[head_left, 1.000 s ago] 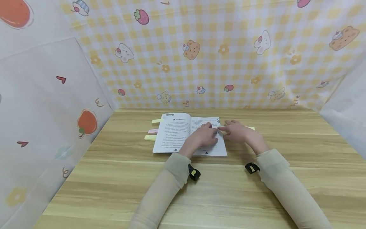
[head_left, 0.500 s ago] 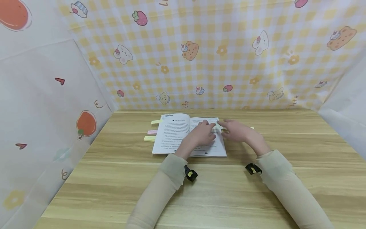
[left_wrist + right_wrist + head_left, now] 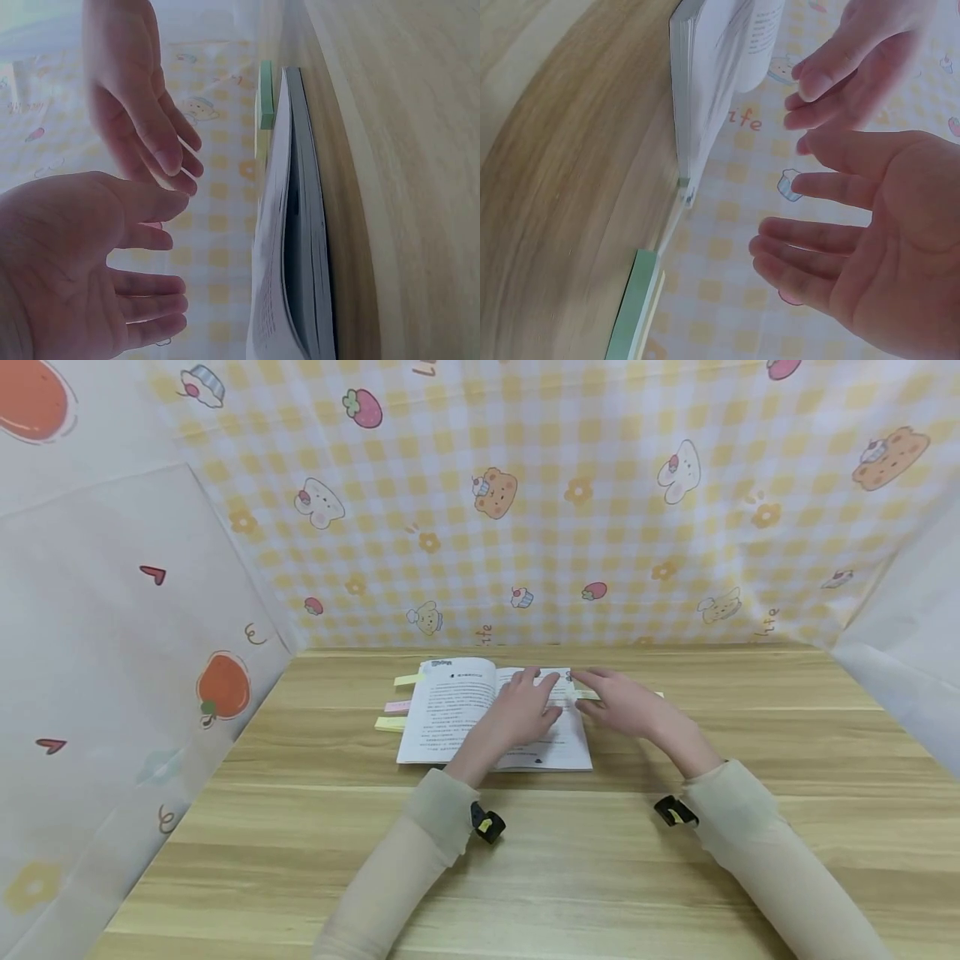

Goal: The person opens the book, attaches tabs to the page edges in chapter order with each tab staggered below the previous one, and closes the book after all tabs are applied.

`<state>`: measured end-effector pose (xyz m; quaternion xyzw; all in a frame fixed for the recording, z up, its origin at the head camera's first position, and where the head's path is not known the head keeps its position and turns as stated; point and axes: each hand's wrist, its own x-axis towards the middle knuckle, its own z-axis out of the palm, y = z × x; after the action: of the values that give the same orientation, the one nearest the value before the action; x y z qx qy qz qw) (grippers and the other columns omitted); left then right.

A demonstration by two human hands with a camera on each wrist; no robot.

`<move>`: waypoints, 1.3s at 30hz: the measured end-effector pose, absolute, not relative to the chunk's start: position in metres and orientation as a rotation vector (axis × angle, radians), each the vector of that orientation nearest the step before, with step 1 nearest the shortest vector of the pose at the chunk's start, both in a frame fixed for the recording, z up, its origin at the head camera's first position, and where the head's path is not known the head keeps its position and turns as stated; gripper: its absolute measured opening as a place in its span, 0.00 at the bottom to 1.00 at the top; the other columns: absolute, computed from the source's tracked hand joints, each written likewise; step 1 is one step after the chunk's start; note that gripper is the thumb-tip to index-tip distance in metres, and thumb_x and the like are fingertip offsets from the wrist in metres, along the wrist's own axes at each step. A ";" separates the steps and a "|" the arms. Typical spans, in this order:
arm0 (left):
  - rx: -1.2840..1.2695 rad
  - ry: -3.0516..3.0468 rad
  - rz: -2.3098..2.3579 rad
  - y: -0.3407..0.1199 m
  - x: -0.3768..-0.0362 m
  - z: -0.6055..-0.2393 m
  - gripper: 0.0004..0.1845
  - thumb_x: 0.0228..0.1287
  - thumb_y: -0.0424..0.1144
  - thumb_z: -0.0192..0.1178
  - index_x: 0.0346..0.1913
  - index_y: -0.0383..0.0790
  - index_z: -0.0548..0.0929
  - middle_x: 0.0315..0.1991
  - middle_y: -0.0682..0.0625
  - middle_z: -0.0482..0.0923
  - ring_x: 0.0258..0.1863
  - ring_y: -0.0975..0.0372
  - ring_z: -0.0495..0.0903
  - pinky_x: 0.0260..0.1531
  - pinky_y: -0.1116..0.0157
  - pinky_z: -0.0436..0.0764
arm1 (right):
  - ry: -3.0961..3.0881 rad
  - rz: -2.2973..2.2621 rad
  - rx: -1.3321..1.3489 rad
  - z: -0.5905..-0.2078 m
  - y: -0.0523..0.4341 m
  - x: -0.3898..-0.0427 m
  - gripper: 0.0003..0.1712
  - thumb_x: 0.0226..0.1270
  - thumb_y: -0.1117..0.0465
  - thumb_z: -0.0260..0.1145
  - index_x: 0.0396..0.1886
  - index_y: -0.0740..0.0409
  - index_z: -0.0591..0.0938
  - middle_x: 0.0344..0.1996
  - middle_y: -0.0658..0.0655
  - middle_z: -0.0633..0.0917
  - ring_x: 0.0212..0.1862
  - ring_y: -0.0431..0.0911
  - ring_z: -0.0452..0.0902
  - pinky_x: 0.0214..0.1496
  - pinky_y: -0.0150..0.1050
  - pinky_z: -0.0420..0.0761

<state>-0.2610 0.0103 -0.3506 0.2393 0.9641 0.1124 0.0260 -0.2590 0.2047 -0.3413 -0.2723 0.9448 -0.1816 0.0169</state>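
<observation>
While both hands hang over the open book [image 3: 491, 714], I'm reading the left hand [image 3: 521, 710] as spread and relaxed, fingers fairly straight above the right-hand page, and in the left wrist view [image 3: 82, 270] its palm faces the paper with a clear gap between fingers and page, so it grips nothing. The right hand [image 3: 618, 702] sits at the book's right edge, fingers loosely extended toward the page's top corner; the right wrist view [image 3: 862, 247] shows them fanned apart and holding nothing, off the paper as far as I can judge. The two hands are near each other, fingertips close but apart. The book itself lies flat and open near the far edge of the wooden table [image 3: 525, 860], roughly midway between its left and right sides, pages bulging upward in the wrist views. Sticky tabs [image 3: 397, 703] poke out past the book's left edge, yellow, pink and yellow from far to near, resting on the table. Just beyond the right hand, a pale green sticky pad [image 3: 634, 307] lies flat on the wood beside the book's right edge, not touching it as far as I can see. Behind the table's far edge hangs a yellow checked cloth [image 3: 570, 502] with cartoon animals, and white patterned sheets close in both sides.
</observation>
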 end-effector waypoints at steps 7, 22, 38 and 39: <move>0.754 3.004 0.356 -0.004 -0.255 -0.350 0.31 0.79 0.51 0.50 0.78 0.45 0.61 0.75 0.39 0.59 0.74 0.48 0.59 0.69 0.51 0.67 | 2.961 -0.573 -0.886 -0.343 0.206 -0.253 0.30 0.76 0.60 0.61 0.72 0.69 0.68 0.66 0.75 0.71 0.68 0.68 0.67 0.67 0.63 0.69; 0.744 3.043 0.385 -0.041 -0.246 -0.350 0.30 0.79 0.50 0.50 0.77 0.42 0.63 0.74 0.36 0.60 0.72 0.46 0.62 0.67 0.48 0.68 | 2.937 -0.500 -0.861 -0.341 0.204 -0.236 0.33 0.75 0.57 0.63 0.73 0.65 0.68 0.66 0.78 0.69 0.64 0.71 0.69 0.63 0.64 0.72; 0.726 3.054 0.356 -0.064 -0.235 -0.346 0.30 0.79 0.49 0.51 0.77 0.41 0.63 0.73 0.35 0.60 0.72 0.45 0.61 0.67 0.47 0.68 | 2.884 -0.455 -0.941 -0.347 0.201 -0.229 0.36 0.69 0.54 0.70 0.71 0.67 0.71 0.63 0.73 0.74 0.62 0.66 0.74 0.63 0.60 0.73; 0.720 3.055 0.357 -0.066 -0.235 -0.347 0.30 0.79 0.49 0.51 0.76 0.41 0.63 0.73 0.35 0.60 0.72 0.44 0.61 0.67 0.47 0.68 | 2.876 -0.450 -0.949 -0.347 0.201 -0.229 0.36 0.69 0.54 0.70 0.71 0.67 0.71 0.63 0.73 0.74 0.62 0.66 0.74 0.64 0.60 0.73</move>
<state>-0.2354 -0.0657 -0.3465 0.2280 0.9670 0.1132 -0.0086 -0.2286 0.2007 -0.3473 -0.3097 0.9386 -0.1469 0.0399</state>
